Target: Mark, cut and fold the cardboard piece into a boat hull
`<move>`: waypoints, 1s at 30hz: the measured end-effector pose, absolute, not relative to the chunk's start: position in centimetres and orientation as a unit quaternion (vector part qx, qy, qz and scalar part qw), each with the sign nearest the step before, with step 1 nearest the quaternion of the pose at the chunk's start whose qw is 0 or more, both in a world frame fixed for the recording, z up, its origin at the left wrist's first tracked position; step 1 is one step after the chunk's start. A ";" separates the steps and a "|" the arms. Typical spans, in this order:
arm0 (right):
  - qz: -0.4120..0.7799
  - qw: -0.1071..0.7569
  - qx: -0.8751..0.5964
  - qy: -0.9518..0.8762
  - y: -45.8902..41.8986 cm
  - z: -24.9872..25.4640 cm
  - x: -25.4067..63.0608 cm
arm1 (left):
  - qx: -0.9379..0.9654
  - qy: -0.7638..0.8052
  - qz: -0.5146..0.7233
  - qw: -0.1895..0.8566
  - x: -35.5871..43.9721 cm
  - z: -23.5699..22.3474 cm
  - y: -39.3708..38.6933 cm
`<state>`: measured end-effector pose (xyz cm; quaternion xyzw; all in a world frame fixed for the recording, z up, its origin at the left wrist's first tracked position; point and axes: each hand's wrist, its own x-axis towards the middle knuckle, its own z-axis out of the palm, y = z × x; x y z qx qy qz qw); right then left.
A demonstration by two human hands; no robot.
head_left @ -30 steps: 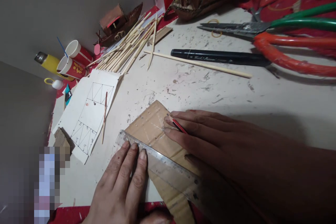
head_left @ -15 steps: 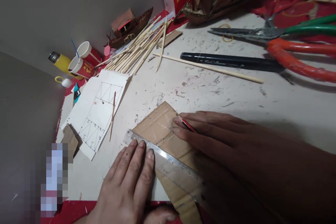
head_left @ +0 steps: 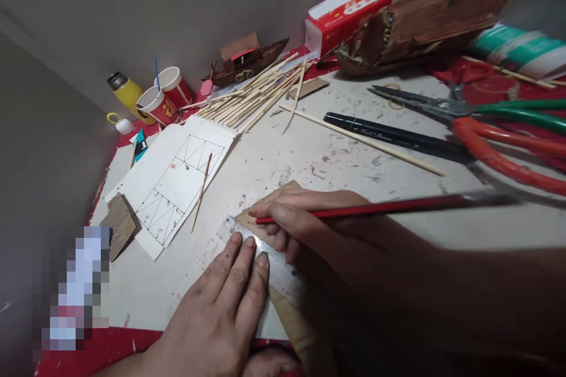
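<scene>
My right hand (head_left: 309, 227) pinches a red pencil (head_left: 354, 210), its tip low over the brown cardboard piece (head_left: 287, 189) near the ruler's far edge. Whether the tip touches the cardboard I cannot tell. A clear ruler (head_left: 283, 266) lies across the cardboard. My left hand (head_left: 225, 300) lies with its fingers stretched out, fingertips pressing on the ruler's near side, the thumb low by the table edge. My right hand and its shadow cover much of the cardboard and the ruler's right end.
Left of the cardboard lies a paper with a truss drawing (head_left: 177, 188), a thin stick (head_left: 202, 191) on it. Behind are wooden sticks (head_left: 256, 94), paper cups (head_left: 161, 107) and a model boat (head_left: 247, 59). Scissors (head_left: 460, 112) and a black marker (head_left: 389, 136) lie at right.
My right hand has gone from lying flat on the cardboard, pencil tucked between fingers, to a writing grip farther left near the ruler. My left hand stays on the ruler. The view has shifted.
</scene>
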<state>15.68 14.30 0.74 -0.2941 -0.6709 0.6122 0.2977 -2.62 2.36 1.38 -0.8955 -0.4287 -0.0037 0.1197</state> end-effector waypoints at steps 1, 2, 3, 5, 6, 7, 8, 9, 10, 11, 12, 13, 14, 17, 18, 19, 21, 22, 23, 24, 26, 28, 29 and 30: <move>0.635 0.275 -0.312 -0.651 14.5 0.7 15.2 | -0.896 -0.428 -0.002 0.119 -2.6 1.4 2.4; 0.659 0.252 -0.325 -0.630 14.7 0.7 14.8 | -0.896 -0.429 -0.001 0.118 -2.6 1.4 2.4; 0.682 0.237 -0.342 -0.602 14.9 0.7 14.5 | -0.895 -0.430 -0.002 0.116 -2.6 1.4 2.4; 0.717 0.223 -0.367 -0.549 15.1 0.8 14.3 | -0.894 -0.433 -0.004 0.114 -2.6 1.3 2.4; 0.728 0.219 -0.376 -0.530 15.1 0.9 14.2 | -0.894 -0.435 -0.004 0.113 -2.7 1.3 2.4; 0.735 0.216 -0.382 -0.517 15.1 1.0 14.2 | -0.893 -0.436 -0.006 0.113 -2.7 1.3 2.3; 0.739 0.214 -0.387 -0.509 15.1 1.0 14.2 | -0.894 -0.435 -0.007 0.112 -2.8 1.2 2.3; 0.740 0.212 -0.392 -0.503 15.1 1.1 14.2 | -0.894 -0.433 -0.008 0.111 -2.8 1.2 2.2; 0.741 0.209 -0.394 -0.502 15.0 1.1 14.2 | -0.896 -0.431 -0.010 0.110 -2.9 1.2 2.2; 0.739 0.208 -0.392 -0.507 15.0 1.1 14.1 | -0.897 -0.429 -0.011 0.109 -2.9 1.2 2.2; 0.735 0.209 -0.387 -0.515 15.0 1.0 14.0 | -0.898 -0.427 -0.010 0.108 -2.9 1.2 2.2; 0.731 0.212 -0.381 -0.525 15.0 1.0 13.9 | -0.899 -0.425 -0.009 0.106 -3.0 1.2 2.2; 0.727 0.215 -0.375 -0.534 15.0 0.9 13.8 | -0.899 -0.424 -0.009 0.106 -3.0 1.3 2.2; 0.718 0.212 -0.369 -0.551 15.3 0.5 13.5 | -0.900 -0.422 -0.010 0.108 -3.0 1.5 2.5; 0.711 0.205 -0.370 -0.561 15.4 0.4 13.4 | -0.900 -0.422 -0.013 0.110 -3.0 1.5 2.5; 0.700 0.200 -0.368 -0.578 15.5 0.3 13.3 | -0.899 -0.423 -0.015 0.111 -2.9 1.5 2.6; 0.670 0.201 -0.356 -0.620 15.8 0.1 13.2 | -0.899 -0.423 -0.020 0.115 -2.9 1.5 2.6; 0.655 0.206 -0.346 -0.640 15.9 0.1 13.1 | -0.898 -0.423 -0.020 0.117 -2.9 1.5 2.6; 0.642 0.211 -0.335 -0.657 16.0 0.1 13.0 | -0.898 -0.424 -0.019 0.117 -2.8 1.5 2.6; 0.631 0.217 -0.326 -0.670 16.1 0.1 12.9 | -0.897 -0.425 -0.019 0.119 -2.8 1.5 2.6; 0.613 0.223 -0.316 -0.689 16.2 0.1 12.8 | -0.896 -0.427 -0.021 0.122 -2.7 1.6 2.6; 0.597 0.226 -0.314 -0.703 16.3 0.2 12.7 | -0.895 -0.428 -0.022 0.122 -2.7 1.6 2.6; 0.591 0.225 -0.315 -0.708 16.3 0.2 12.7 | -0.896 -0.427 -0.022 0.122 -2.7 1.7 2.6; 0.587 0.224 -0.315 -0.712 16.3 0.2 12.7 | -0.896 -0.427 -0.020 0.120 -2.7 1.7 2.6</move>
